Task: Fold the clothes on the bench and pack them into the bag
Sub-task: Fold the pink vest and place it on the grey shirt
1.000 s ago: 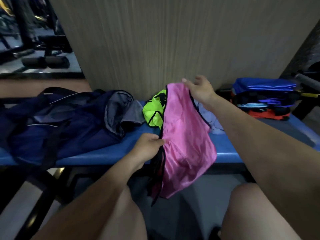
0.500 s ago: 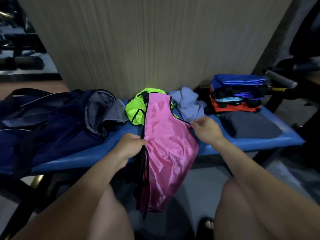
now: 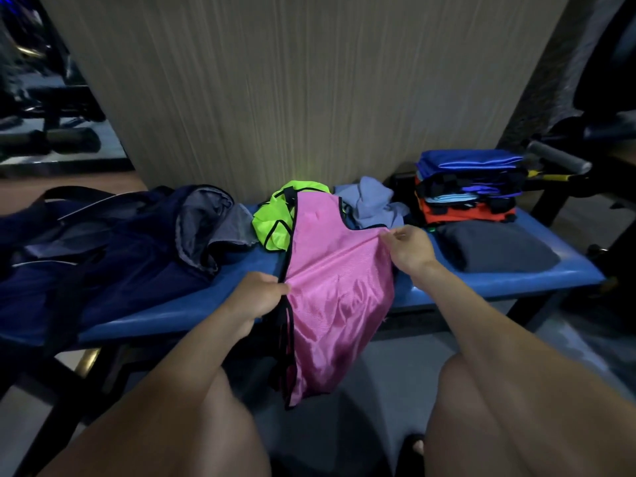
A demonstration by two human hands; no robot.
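Blue padded bench (image 3: 481, 285) is seen running left to right beneath both hands, backed by a ribbed beige wall panel (image 3: 292, 98).

Navy bag (image 3: 103, 256) is slumped on the bench well left of the left fingers, mouth open, grey lining (image 3: 203, 225) exposed.

Pink mesh vest (image 3: 330, 287), black-trimmed, is laid across the bench between the two hands; its lower part is draped over the front edge and hangs between the knees. Upper end is lying against the neon-green vest.

Left hand (image 3: 256, 297): fingers curled, the vest's left black-trimmed edge is pinched between thumb and fingers, at the bench's front edge.

Right hand (image 3: 409, 251): the vest's right corner near the armhole is pinched at thumb and fingertip; remaining fingers are loosely curled. Fabric is pulled taut between the two pinches.

Folded stack (image 3: 468, 187), blue on top and orange at the bottom, is placed beyond and right of the right fingers. Dark grey folded item (image 3: 495, 249) is set just right of the right hand.

Lilac-blue crumpled garment (image 3: 371, 201) is lying just beyond the right fingertips.

Neon-green vest (image 3: 275, 218) is bunched beyond the left fingers, partly under the pink one.
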